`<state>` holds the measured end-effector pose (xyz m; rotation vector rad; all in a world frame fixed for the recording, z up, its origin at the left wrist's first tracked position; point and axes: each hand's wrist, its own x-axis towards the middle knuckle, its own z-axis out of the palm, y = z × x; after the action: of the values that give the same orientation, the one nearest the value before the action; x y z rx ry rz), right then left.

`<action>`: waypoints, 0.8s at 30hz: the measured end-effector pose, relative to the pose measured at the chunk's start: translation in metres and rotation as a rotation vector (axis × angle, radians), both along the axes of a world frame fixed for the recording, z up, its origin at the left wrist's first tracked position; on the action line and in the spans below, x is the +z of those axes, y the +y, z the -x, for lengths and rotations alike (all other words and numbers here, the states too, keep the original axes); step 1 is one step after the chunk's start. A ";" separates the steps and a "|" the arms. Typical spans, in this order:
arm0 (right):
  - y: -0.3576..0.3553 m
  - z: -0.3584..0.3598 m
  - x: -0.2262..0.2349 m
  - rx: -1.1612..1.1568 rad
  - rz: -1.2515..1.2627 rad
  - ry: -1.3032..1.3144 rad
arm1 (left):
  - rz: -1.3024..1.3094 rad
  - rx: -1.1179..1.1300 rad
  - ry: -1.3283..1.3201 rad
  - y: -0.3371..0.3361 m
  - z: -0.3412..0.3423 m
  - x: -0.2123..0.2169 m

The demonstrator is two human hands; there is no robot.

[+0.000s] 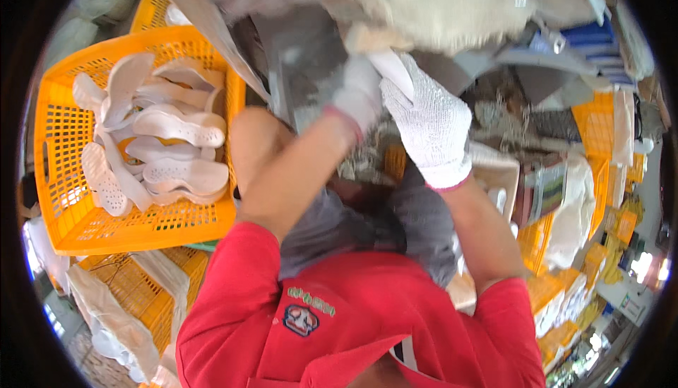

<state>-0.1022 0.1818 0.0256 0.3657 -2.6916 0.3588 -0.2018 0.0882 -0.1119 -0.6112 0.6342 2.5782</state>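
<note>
Both my hands wear white knit gloves and are raised together in front of me. My left hand (358,95) and my right hand (429,123) close on a white shoe sole (393,68), pressing it up against a fluffy cream-coloured wheel (438,10) of a machine. The left hand is blurred by motion. To my left an orange plastic basket (145,229) holds several more white shoe soles (176,125), stacked loosely.
A grey metal machine panel (304,56) stands behind my hands. More orange crates (134,285) with white bags sit at lower left. Orange crates, white sacks and blue stacked items (593,38) crowd the right side.
</note>
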 end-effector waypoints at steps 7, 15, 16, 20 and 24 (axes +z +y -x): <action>-0.003 0.033 0.007 0.130 0.194 -0.479 | -0.014 0.045 0.202 0.014 -0.008 -0.026; -0.020 0.029 0.044 0.463 -0.321 -0.650 | 0.026 0.118 0.216 -0.013 0.012 0.006; -0.021 0.031 0.045 0.509 -0.277 -0.709 | 0.051 0.139 0.229 -0.015 0.008 0.009; -0.025 -0.048 0.043 0.168 0.160 -0.441 | -0.174 0.022 0.170 -0.013 -0.017 0.006; -0.023 -0.058 0.031 -0.071 0.404 -0.416 | -0.259 -0.126 0.145 -0.012 -0.016 0.002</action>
<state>-0.0446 0.1588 0.0562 0.0792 -2.9145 1.0342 -0.1857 0.0763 -0.1100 -0.2931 0.3604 2.5436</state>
